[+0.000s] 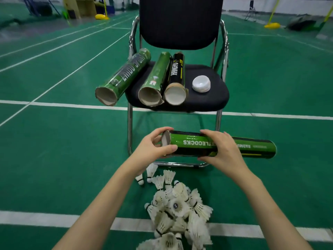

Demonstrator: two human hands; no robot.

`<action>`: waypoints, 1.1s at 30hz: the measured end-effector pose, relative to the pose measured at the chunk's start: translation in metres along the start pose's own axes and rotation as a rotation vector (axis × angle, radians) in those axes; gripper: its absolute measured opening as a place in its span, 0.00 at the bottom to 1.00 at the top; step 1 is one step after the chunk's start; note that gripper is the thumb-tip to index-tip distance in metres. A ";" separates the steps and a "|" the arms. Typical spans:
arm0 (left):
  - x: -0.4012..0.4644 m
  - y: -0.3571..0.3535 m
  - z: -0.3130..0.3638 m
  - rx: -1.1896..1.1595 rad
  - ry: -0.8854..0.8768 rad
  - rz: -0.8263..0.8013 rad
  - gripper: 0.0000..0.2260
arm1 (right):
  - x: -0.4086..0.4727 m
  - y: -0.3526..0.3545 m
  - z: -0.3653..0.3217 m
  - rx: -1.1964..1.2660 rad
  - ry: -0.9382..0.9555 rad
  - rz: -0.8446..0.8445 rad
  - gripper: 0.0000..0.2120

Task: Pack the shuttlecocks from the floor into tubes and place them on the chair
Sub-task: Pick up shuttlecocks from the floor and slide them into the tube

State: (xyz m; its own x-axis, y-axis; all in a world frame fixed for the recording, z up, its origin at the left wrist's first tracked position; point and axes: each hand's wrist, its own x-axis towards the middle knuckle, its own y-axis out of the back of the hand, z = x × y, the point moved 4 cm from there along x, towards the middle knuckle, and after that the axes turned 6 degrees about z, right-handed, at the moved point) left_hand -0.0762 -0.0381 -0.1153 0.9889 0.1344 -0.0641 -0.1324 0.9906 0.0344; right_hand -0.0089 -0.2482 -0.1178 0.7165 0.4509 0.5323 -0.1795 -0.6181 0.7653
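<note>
I hold a green and black shuttlecock tube level in front of the chair, its open end pointing left. My left hand grips that open end and my right hand wraps around the tube's middle. Below my arms a pile of white feather shuttlecocks lies on the green floor. On the black chair seat lie three open tubes: a green tube hanging over the left edge, a second green tube and a black tube. A white cap sits on the seat's right side.
The chair's chrome legs stand on a green badminton court marked with white lines. Yellow net post bases and dark bags sit far back. A ladder and shelving stand at the far left.
</note>
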 end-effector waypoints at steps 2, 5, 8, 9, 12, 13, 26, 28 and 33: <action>0.005 0.002 -0.025 -0.029 0.070 0.003 0.19 | -0.008 -0.019 0.008 -0.013 -0.006 -0.052 0.35; 0.012 0.002 -0.060 -0.100 0.155 0.012 0.19 | -0.021 -0.046 0.019 -0.028 -0.032 -0.116 0.35; 0.017 0.001 -0.090 -0.129 0.219 0.033 0.20 | -0.038 -0.072 0.030 -0.030 -0.086 -0.182 0.36; 0.018 0.001 -0.098 -0.142 0.242 0.041 0.21 | -0.044 -0.079 0.033 -0.033 -0.109 -0.202 0.36; 0.017 -0.001 -0.123 -0.175 0.300 0.065 0.21 | -0.065 -0.098 0.040 -0.031 -0.183 -0.247 0.36; 0.016 -0.003 -0.131 -0.170 0.310 0.067 0.21 | -0.073 -0.104 0.043 -0.028 -0.210 -0.269 0.36; -0.009 0.022 -0.239 0.310 0.131 0.243 0.17 | -0.141 -0.143 0.061 -0.009 -0.460 -0.447 0.36; -0.019 0.021 -0.247 0.423 0.106 0.213 0.20 | -0.147 -0.145 0.057 0.011 -0.484 -0.496 0.35; -0.030 0.017 -0.262 0.654 0.033 0.114 0.27 | -0.155 -0.146 0.051 0.078 -0.527 -0.550 0.35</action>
State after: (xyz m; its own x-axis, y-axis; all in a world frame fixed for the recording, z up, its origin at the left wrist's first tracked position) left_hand -0.1256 -0.0187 -0.3746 0.9672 0.2483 -0.0545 -0.1570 0.7522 0.6400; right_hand -0.0592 -0.2603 -0.3304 0.9191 0.3526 -0.1758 0.3303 -0.4462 0.8318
